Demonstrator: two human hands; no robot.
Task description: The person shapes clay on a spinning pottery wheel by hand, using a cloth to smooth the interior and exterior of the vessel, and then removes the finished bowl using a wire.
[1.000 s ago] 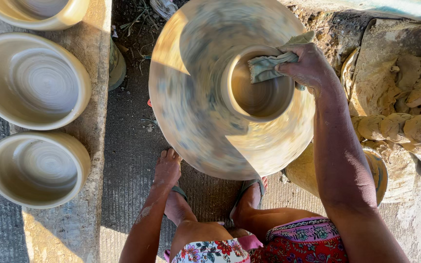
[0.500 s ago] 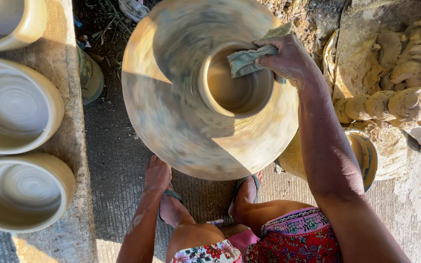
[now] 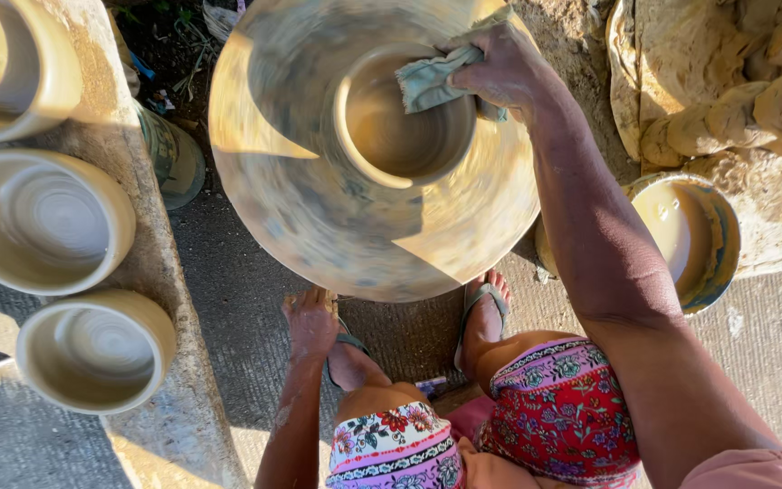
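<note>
One big clay pot (image 3: 355,208) centre frame, surface blurred. Right hand (image 3: 500,68) clamped on a grey-green cloth (image 3: 436,81), pressing it on the pot's rim, far-right side. Left hand (image 3: 311,321) down low under the pot's near edge, fingers loosely spread, holding nothing. Three finished bowls (image 3: 42,222) lined up on the concrete ledge (image 3: 169,344) at left, near its edge. One bucket (image 3: 690,240) just right of the forearm. Two feet in sandals (image 3: 481,312) below the pot; narrow floor gap between ledge and pot.
</note>
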